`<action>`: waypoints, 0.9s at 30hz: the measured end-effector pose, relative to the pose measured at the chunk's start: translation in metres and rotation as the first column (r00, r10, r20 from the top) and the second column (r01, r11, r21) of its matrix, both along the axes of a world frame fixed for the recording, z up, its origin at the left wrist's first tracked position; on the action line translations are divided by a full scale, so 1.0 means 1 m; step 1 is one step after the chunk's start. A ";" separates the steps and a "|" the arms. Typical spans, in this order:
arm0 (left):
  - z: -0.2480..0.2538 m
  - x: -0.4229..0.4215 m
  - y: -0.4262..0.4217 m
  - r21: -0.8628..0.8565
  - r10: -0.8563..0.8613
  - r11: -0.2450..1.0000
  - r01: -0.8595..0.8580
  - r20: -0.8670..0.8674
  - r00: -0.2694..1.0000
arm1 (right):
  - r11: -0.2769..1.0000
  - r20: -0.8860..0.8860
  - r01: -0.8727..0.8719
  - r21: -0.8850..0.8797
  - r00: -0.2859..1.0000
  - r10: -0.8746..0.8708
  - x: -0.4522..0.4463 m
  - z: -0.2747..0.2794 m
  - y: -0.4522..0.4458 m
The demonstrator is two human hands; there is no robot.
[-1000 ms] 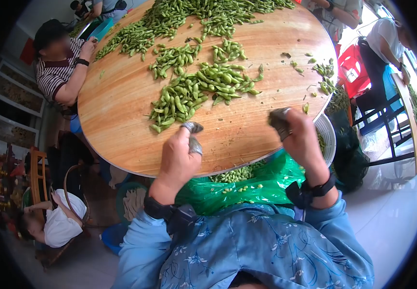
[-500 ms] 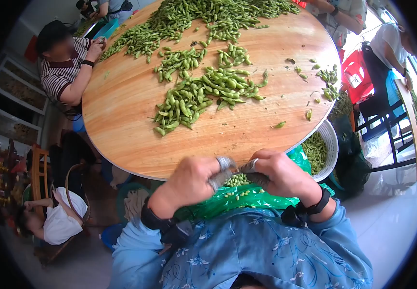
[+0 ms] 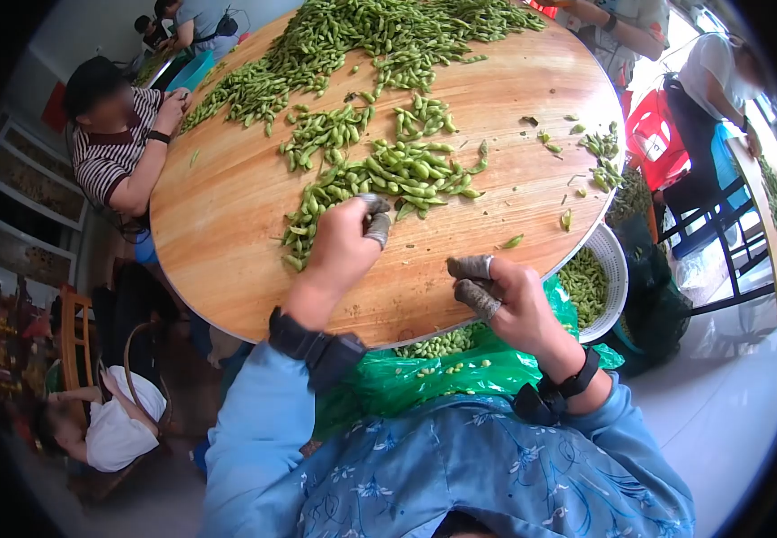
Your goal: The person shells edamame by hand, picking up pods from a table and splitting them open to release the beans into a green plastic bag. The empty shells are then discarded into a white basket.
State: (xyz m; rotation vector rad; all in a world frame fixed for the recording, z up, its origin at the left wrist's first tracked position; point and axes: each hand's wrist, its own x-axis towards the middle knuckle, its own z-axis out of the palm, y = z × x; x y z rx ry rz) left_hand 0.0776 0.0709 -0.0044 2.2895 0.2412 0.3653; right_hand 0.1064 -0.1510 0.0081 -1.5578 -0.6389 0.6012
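Observation:
My left hand (image 3: 342,251) reaches over the round wooden table (image 3: 227,242), its taped fingertips at the near edge of a small heap of green pods (image 3: 415,170). Its thumb and forefinger are drawn together; whatever lies between them is hidden. My right hand (image 3: 518,309) hovers over the table's near edge, taped thumb and finger apart, with nothing visible between them. Below the edge, a green plastic bag (image 3: 496,368) lies across my lap with shelled beans (image 3: 438,344) in it. One loose pod (image 3: 513,241) rests on the wood above my right hand.
A white basket (image 3: 618,278) of pods stands at the right. A large pod pile (image 3: 343,36) covers the far side of the table. One person (image 3: 115,134) sits at the left edge; another's arm (image 3: 612,22) shows at the far right. A red chair (image 3: 653,139) stands beyond.
My hands came together over the bag, then parted. My left hand has since moved up to the pods, while my right moved slightly up. A loose pod now lies near the right side.

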 end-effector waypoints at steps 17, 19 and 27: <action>0.029 -0.054 -0.049 -0.253 -0.254 0.939 0.231 -0.060 0.965 | 0.998 0.362 -0.062 0.009 0.931 0.055 0.008 0.001 0.015; 0.025 -0.054 -0.048 -0.262 -0.279 0.934 0.243 -0.110 0.954 | 0.997 0.426 -0.078 -0.002 0.902 0.072 0.008 0.001 0.015; 0.020 -0.061 -0.058 -0.259 -0.111 0.959 0.114 0.026 0.993 | 0.966 -0.398 0.033 0.256 0.914 0.075 0.014 -0.021 0.004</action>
